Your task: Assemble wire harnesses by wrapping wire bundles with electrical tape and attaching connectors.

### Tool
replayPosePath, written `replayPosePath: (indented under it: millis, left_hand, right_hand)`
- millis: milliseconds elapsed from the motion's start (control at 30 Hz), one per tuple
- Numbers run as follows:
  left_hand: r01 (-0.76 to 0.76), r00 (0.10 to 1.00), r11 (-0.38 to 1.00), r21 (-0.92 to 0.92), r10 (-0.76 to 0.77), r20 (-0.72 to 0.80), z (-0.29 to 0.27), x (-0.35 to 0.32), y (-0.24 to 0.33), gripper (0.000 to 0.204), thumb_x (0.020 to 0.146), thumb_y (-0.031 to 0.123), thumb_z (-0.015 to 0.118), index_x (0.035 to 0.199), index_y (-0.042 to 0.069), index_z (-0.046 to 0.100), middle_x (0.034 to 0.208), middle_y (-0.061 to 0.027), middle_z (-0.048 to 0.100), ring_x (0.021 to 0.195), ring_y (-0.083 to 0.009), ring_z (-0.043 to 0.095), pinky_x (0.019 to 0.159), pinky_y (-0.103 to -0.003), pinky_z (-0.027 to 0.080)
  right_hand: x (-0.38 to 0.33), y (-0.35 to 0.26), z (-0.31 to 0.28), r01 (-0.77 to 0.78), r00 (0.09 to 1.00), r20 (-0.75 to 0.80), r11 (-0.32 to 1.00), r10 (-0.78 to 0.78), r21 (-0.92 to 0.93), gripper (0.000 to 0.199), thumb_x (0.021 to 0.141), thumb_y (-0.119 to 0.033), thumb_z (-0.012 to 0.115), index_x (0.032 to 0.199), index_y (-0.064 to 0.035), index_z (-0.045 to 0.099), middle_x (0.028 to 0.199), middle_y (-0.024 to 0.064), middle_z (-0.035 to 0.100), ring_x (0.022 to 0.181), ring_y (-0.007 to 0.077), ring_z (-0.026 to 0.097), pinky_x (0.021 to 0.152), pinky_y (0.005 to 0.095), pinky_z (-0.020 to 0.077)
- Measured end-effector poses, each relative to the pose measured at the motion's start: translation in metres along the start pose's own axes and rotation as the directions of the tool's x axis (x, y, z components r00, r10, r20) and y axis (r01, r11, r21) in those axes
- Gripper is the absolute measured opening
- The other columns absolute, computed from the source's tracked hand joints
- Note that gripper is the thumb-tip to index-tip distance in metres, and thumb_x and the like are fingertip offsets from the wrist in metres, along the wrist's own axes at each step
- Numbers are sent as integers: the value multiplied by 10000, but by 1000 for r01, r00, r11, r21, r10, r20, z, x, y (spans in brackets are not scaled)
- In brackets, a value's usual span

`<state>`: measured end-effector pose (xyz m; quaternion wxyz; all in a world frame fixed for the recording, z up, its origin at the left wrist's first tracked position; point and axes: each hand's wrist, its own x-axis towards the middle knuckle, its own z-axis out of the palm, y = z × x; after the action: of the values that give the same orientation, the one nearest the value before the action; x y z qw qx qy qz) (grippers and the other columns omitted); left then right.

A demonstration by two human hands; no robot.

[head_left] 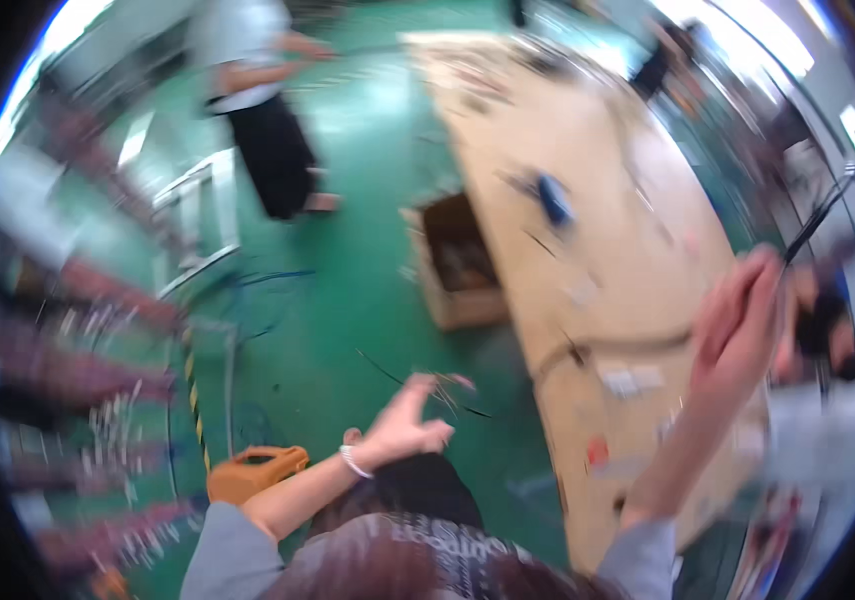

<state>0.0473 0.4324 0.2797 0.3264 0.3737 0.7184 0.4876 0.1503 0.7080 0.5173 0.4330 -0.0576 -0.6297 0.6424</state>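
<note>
Cable (820, 212), thin and black, rises from the right hand (743, 320) up past the far right edge of the table (588, 250); looks light and floppy, likely best pinched near the hand end. Table is long, pale, littered with small parts. Cardboard box (456, 262) sits on the green floor (348, 300) against the table's left edge. Right hand fingers closed around the cable. Left hand (403, 425) over the floor, fingers spread, holding nothing, thin wires (443, 390) just beyond. All heavily blurred
</note>
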Motion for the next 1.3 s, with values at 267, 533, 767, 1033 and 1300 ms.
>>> replayPosePath:
  millis: [267, 533, 767, 1033, 1300]
  left_hand:
    - [-477, 863, 477, -738, 97, -496, -112, -143, 45, 215, 1010, 207, 483, 919, 37, 577, 791, 5, 523, 802, -158, 532, 860, -316, 416]
    - [-948, 319, 135, -289, 432, -843, -287, -447, 120, 493, 1039, 489, 253, 683, 180, 398, 533, 60, 280, 494, -120, 224, 651, -342, 281]
    - [-822, -539, 42, 568, 265, -800, -352, -601, 131, 417, 1021, 464, 357, 846, 121, 516, 710, 13, 485, 701, -144, 460, 780, -357, 401]
    - [-974, -133, 140, 176, 270, -954, -485, -590, 77, 589, 980, 567, 383, 1085, 38, 620, 716, -23, 447, 724, -176, 413, 693, -308, 370]
    - [-998, -1, -66, 8, -112, -994, -529, -558, -61, 510, 922, 530, 539, 978, 39, 666, 624, 15, 486, 577, -112, 467, 528, -259, 366]
  right_hand:
    - [-138, 29, 322, 560, 336, 939, 817, -74, -136, 807, 795, -294, 775, 1397, 37, 351, 1317, 186, 483, 1241, 283, 466, 1039, 408, 375]
    - [-290, 221, 373, 109, 132, 987, 989, 88, -103, 184, 771, 7, 701, 932, -57, 637, 886, 110, 665, 854, 258, 648, 776, 358, 510]
    - [-114, 81, 693, 678, 202, 878, 709, -434, 194, 80, 954, -149, 531, 952, -73, 557, 817, -12, 485, 744, 136, 489, 646, 297, 424]
    - [-8, -267, 1090, 694, 56, 370, 303, -927, 653, 435, 961, -341, 576, 1138, 56, 564, 963, 160, 662, 967, 228, 631, 853, 358, 501]
    - [-132, -186, 1191, 344, -447, 710, 628, -544, 698, 460, 959, -423, 533, 1233, -71, 648, 1135, 76, 649, 1060, 155, 566, 933, 308, 436]
